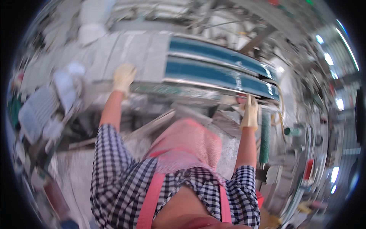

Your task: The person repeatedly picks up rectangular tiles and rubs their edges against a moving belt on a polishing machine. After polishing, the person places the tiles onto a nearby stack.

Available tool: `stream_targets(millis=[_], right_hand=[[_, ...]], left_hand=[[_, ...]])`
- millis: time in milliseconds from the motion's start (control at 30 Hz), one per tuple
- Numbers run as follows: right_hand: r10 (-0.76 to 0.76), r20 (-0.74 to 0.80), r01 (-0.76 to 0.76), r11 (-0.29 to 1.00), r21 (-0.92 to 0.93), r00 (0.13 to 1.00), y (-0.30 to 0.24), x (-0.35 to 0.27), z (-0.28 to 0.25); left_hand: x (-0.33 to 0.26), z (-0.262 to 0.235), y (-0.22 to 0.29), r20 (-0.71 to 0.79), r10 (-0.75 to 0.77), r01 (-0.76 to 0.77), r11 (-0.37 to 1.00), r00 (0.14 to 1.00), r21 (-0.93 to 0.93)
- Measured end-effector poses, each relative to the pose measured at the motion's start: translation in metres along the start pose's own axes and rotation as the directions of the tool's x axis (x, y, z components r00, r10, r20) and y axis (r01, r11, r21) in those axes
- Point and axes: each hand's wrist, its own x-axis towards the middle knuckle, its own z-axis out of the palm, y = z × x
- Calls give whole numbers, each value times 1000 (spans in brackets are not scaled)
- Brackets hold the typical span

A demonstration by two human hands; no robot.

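My left hand (124, 78), in a cream glove, rests at the near edge of a row of flat light-grey panels (143, 53). Blur smears its fingers, so I cannot tell whether they grip the edge. Two long blue strips (206, 70), glossy with pale borders, run rightward from the panels. My right hand (249, 112), gloved the same way, is at the near edge of the blue strips toward their right end. Its fingers stretch forward, and I see nothing held in them. A small red part (241, 98) sits beside those fingertips.
White ribbed plastic pieces (40, 110) lie at the left. A green textured roller (265, 137) stands right of my right forearm, near a green cup-like piece (292, 131). Grey boards (152, 124) lean below the bench edge. A yellowish hose (282, 110) hangs at the right.
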Motion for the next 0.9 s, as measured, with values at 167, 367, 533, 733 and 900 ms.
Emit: stream_targets(millis=[167,367,533,733,900], right_hand=[[-19,422,-145,925,352,906,-149,68,141],[-143,459,281,927,-248,877,-198,87,273],[-66,447,292,839,-459,892,-226,99,318],[229,504,-340,930,139,833,-216,124,332],[206,559,-423,858,291,803,-222,119,336]], left_hand=[[6,-25,7,12,-90,90,995,996,32],[4,-10,19,-320,-70,38,994,945,-104],[14,7,15,-230,-105,60,980,967,-192],[21,6,10,-193,-110,71,978,975,-198],[19,10,10,-181,-97,65,982,979,-178]])
